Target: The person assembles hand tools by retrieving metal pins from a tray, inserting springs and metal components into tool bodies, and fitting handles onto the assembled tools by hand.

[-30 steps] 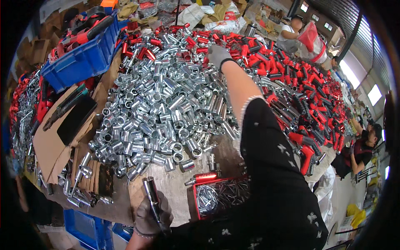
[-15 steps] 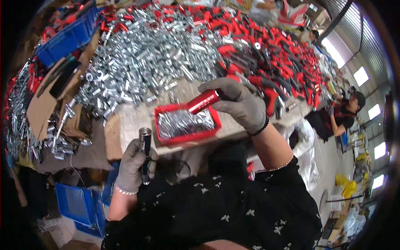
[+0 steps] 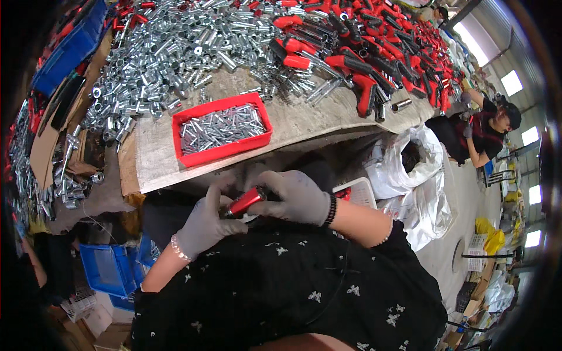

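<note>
Both of my hands wear grey gloves and meet just in front of my body, below the table edge. Between them is a short, shiny red metal tube (image 3: 246, 201), tilted with its upper end toward the right. My left hand (image 3: 209, 225) is closed round its lower left end, where a small dark patch shows. The fingers of my right hand (image 3: 298, 199) pinch its upper right end. Whether the dark tube is inside the red one or behind my left fingers, I cannot tell. Beyond my hands, a red tray (image 3: 225, 146) full of small silver pins (image 3: 219, 127) sits on the table.
Silver metal sleeves (image 3: 170, 58) are heaped across the table (image 3: 310, 126), with red and black tool handles (image 3: 366, 93) to the right. Blue crates (image 3: 105, 269) stand low on the left. A white sack (image 3: 410, 175) is at right, and another person (image 3: 486, 131) works farther off.
My right hand has brought the red tube down and left from over the tray to my left hand. The dark tube formerly in my left hand no longer shows clearly. The view has shifted.
</note>
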Tool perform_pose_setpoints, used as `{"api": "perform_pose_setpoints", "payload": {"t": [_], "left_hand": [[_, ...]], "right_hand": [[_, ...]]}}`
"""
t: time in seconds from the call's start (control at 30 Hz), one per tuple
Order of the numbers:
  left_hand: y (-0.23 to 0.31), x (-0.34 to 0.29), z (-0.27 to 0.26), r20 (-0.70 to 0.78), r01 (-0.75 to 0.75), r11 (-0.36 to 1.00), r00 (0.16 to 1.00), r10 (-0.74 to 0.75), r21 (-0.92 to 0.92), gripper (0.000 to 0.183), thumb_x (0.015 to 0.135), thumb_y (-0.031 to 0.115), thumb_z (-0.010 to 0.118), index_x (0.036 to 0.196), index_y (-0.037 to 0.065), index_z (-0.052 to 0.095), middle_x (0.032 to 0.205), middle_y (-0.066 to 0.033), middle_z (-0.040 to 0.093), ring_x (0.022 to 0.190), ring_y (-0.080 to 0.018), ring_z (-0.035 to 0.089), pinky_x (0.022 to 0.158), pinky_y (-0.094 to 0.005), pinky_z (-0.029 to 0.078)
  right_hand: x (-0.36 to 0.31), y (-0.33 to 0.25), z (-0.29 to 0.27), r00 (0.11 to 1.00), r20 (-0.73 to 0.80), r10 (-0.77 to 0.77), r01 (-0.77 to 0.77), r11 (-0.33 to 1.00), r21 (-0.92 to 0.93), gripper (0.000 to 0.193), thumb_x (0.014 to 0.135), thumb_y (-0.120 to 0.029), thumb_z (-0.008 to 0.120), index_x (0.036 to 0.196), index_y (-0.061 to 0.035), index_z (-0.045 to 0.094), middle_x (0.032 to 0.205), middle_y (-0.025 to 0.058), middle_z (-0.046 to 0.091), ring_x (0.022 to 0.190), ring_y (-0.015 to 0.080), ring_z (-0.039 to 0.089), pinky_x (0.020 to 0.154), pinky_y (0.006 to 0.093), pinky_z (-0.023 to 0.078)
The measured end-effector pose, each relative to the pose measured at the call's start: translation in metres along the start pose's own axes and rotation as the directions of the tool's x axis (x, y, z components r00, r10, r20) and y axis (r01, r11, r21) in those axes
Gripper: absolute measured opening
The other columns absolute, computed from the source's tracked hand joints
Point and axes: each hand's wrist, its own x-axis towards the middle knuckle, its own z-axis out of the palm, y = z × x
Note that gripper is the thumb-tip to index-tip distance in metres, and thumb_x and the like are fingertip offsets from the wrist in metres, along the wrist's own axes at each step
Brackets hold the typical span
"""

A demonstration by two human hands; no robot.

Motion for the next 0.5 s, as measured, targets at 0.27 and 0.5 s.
{"api": "perform_pose_setpoints", "payload": {"t": [0.27,0.5], "left_hand": [[-0.010,0.017,0.015,-0.008,0.180,0.983,0.984,-0.180,-0.032,0.044,0.091,0.037,0.072,0.115,0.001,0.063,0.075,-0.0044,0.063,0.056,-0.0099,0.055,0.054,-0.0265,0.045],[-0.018,0.022,0.017,-0.142,0.122,0.992,0.982,-0.126,-0.037,0.044,0.094,0.036,0.068,0.115,-0.001,0.061,0.078,-0.0043,0.063,0.055,-0.0074,0.057,0.048,-0.0235,0.045]], "right_hand": [[0.046,0.075,-0.069,0.821,-0.564,0.093,-0.196,0.973,-0.125,0.027,0.090,-0.026,0.064,0.106,-0.0043,0.065,0.098,0.0181,0.068,0.093,0.0358,0.066,0.080,0.0454,0.053],[0.097,0.089,-0.085,0.872,-0.485,-0.061,-0.163,0.899,-0.406,0.025,0.089,-0.023,0.062,0.105,-0.0043,0.065,0.102,0.0172,0.069,0.098,0.0352,0.066,0.086,0.0448,0.051]]}}
